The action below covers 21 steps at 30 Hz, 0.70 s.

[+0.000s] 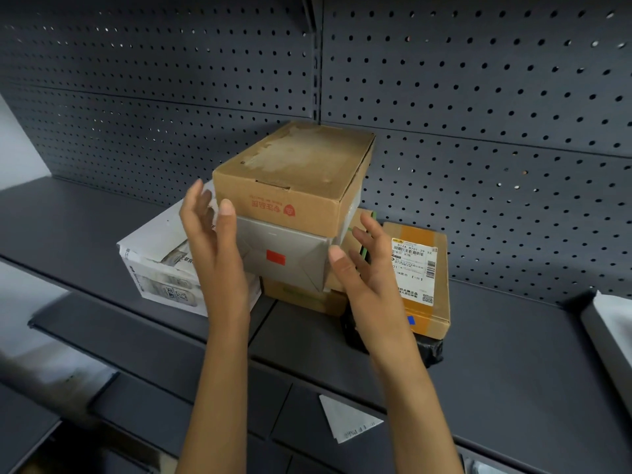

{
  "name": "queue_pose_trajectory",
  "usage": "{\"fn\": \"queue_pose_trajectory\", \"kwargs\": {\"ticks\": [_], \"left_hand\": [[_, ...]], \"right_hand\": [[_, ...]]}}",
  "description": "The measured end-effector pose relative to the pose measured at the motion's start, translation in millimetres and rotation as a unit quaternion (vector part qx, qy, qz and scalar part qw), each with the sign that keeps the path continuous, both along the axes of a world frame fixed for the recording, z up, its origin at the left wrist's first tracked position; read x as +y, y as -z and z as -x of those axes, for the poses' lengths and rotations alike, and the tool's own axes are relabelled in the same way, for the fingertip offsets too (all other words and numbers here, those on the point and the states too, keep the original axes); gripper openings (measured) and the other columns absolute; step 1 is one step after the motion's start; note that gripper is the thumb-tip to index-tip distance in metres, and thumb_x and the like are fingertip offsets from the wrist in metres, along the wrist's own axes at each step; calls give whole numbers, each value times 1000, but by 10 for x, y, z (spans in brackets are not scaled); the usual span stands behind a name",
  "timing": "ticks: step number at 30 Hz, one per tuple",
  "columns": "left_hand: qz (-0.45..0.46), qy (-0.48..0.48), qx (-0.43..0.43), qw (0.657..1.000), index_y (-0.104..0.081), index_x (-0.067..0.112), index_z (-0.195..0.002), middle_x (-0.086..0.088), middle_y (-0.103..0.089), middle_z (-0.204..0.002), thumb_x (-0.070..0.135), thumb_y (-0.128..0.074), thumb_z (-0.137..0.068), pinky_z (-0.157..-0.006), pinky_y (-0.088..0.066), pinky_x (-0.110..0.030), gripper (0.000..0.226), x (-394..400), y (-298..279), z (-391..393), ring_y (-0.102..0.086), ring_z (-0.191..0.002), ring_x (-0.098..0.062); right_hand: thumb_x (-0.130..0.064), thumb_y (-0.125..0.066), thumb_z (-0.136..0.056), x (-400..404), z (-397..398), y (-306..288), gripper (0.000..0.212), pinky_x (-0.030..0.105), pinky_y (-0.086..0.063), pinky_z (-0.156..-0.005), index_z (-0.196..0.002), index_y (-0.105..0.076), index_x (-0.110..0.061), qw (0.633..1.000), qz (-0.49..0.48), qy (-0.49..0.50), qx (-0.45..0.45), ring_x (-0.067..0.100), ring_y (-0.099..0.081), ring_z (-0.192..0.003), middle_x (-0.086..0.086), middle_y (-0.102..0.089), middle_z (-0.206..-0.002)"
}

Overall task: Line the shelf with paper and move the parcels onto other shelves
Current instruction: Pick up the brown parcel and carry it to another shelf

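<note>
1. Parcels. A stack stands on the dark shelf [496,336] against the pegboard back [478,97]: a brown box [294,172] on top, a grey box [284,254] beneath it, and a lower brown carton [301,295] only partly visible. A newspaper-wrapped parcel [160,268] sits just to the left; a labelled flat box [420,278] lies to the right, on a black-wrapped item [427,350].
2. Hands. The left hand [215,248] and right hand [362,268] flank the grey box, fingers spread apart. The thumbs lie at its front corners; whether the palms press its sides cannot be told. Neither hand is closed on anything.
3. Lining. No paper covers this shelf; a loose white slip [345,419] lies at its front edge.
4. Hazards (judgement). Lifting the grey box with the top box unsecured could let the top box slide off. A weak sideways squeeze could drop both. The right hand could nudge the flat box off its uneven support.
</note>
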<state>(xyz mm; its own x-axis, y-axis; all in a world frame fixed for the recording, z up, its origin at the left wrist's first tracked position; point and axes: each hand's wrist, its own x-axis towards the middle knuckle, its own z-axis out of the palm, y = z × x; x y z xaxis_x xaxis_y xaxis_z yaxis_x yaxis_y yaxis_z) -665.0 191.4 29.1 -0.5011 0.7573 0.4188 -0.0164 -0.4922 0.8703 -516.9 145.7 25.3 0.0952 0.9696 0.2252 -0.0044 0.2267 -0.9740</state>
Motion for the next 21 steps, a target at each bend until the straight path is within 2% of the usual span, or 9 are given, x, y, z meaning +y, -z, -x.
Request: {"fn": "queue_pose_trajectory", "kwargs": {"ticks": [2, 4, 5, 8, 10, 12, 15, 18, 21], "left_hand": [[-23, -35, -4, 999, -43, 19, -148, 0, -48, -151, 23, -49, -107, -103, -40, -8, 43, -67, -31, -24, -44, -140, -4], [-45, -53, -9, 997, -51, 15, -141, -3, -53, -148, 18, -52, -104, -110, -40, -16, 37, -143, -81, -85, -46, -140, -8], [-54, -57, -13, 997, -54, 15, -136, -5, -56, -145, 16, -54, -102, -112, -41, -23, 33, -184, -108, -132, -48, -139, -12], [-102, -71, -14, 992, -61, 15, -120, -15, -63, -132, 9, -53, -98, -111, -46, -38, 24, -334, -169, -336, -56, -130, -25], [-146, -77, -11, 986, -62, 11, -113, -15, -65, -117, 3, -51, -97, -103, -49, -33, 21, -451, -209, -484, -61, -118, -26], [-175, -69, -12, 982, -63, 8, -109, -11, -65, -105, -1, -49, -97, -94, -49, -28, 20, -564, -249, -654, -62, -104, -20], [-195, -21, -39, 980, -64, 12, -99, -8, -66, -89, -1, -48, -97, -84, -49, -30, 21, -775, -329, -1001, -63, -86, -16], [-193, 66, -56, 977, -64, 17, -93, 1, -63, -75, 1, -46, -96, -76, -46, -28, 25, -1050, -387, -1455, -58, -76, -18], [-168, 167, -78, 968, -66, 19, -89, 5, -62, -69, 2, -45, -96, -73, -44, -30, 28, -1357, -424, -1934, -57, -71, -18]], "right_hand": [[-28, -55, -99, -55, -43, 20, 62, 14, -39, -99, -152, -25, -38, 1000, 0, -9, 2, 9, -35, -143, -12, -32, -156], [-28, -55, -99, -126, -101, 32, 60, 8, -41, -91, -151, -27, -36, 1000, 2, -7, 0, 9, -37, -142, -12, -34, -155], [-28, -54, -99, -169, -145, 34, 58, 9, -41, -94, -151, -28, -36, 1000, 1, -5, 2, 9, -37, -142, -12, -34, -155], [-26, -54, -100, -346, -338, 10, 53, 25, -36, -112, -148, -34, -34, 1000, -7, 11, 7, 9, -35, -144, -14, -37, -152], [-27, -53, -101, -479, -499, -18, 47, 23, -36, -110, -145, -39, -36, 1000, -8, 27, 5, 5, -38, -140, -20, -41, -146], [-27, -52, -101, -624, -693, -19, 41, 19, -38, -105, -141, -45, -35, 999, -14, 41, -4, 2, -45, -134, -21, -46, -141], [-22, -52, -102, -886, -1013, -24, 31, 13, -43, -96, -133, -54, -29, 998, -29, 63, -5, 1, -57, -118, -19, -60, -125], [-19, -52, -102, -1241, -1420, -63, 26, 5, -42, -88, -125, -60, -27, 995, -34, 97, -14, -9, -58, -111, -31, -64, -109], [-25, -53, -101, -1627, -1836, -122, 21, 20, -46, -97, -118, -65, -28, 988, -38, 141, -45, -5, -60, -109, -23, -67, -113]]}}
